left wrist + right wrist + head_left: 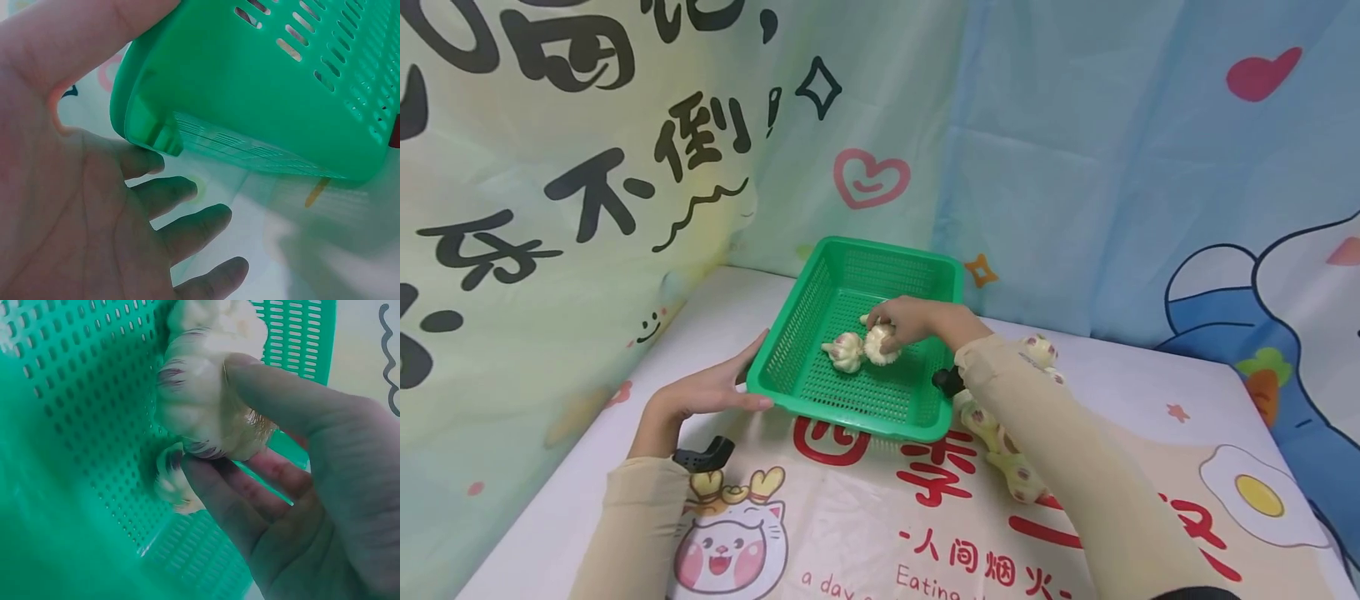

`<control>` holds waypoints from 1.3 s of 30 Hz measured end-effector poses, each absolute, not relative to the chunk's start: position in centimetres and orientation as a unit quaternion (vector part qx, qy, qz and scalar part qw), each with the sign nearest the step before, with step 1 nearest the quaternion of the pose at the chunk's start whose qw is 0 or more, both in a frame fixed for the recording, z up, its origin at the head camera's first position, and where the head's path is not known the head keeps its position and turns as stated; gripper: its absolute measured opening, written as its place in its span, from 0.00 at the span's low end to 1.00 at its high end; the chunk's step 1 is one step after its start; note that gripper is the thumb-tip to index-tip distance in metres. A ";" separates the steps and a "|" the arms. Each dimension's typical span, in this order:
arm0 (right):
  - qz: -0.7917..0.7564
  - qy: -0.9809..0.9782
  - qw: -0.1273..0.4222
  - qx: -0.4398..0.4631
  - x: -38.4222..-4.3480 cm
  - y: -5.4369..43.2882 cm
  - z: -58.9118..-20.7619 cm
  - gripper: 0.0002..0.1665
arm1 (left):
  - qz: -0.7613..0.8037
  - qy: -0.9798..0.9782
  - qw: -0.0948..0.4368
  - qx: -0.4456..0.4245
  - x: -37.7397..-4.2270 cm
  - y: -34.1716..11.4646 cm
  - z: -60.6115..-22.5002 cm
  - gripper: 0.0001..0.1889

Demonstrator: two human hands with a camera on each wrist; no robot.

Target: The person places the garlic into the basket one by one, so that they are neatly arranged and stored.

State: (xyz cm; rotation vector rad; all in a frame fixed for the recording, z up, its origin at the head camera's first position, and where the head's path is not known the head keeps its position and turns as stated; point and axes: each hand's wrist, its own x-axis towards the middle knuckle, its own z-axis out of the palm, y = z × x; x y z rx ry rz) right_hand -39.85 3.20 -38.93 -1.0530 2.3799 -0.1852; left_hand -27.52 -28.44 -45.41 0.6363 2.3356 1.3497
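A green plastic basket (790, 333) with slotted walls stands on the table. Inside it my right hand (904, 321) pinches a whitish garlic bulb (194, 394) between thumb and fingertips. In the right wrist view, purple streaks mark this bulb's skin, and another bulb (219, 312) shows just above it. A third, smaller-looking garlic bulb (177, 478) lies partly behind my fingers. My left hand (718, 387) is at the basket's near left corner. Its thumb lies along the rim, while the other fingers (197, 231) spread loosely beside the wall in the left wrist view.
Several pale bulbs (1018, 479) with purplish marks lie right of the basket, partly covered by my right sleeve. The table (842, 542) wears a printed cover. Printed cloth (1037, 167) hangs behind and at the left, close to the basket's far edge.
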 end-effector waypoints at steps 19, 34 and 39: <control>-0.055 0.901 0.200 -0.382 -41.3 0.9 -42.0 0.26 | 0.473 0.833 0.194 0.211 -27.5 -28.4 -45.1 0.57; 0.022 0.914 0.157 -0.373 -40.9 -0.3 -42.9 0.29 | 0.480 0.830 0.192 0.212 -27.5 -28.6 -45.4 0.57; 0.018 0.915 0.157 -0.371 -40.6 -0.4 -42.6 0.35 | 0.474 0.833 0.188 0.214 -27.5 -28.7 -45.4 0.57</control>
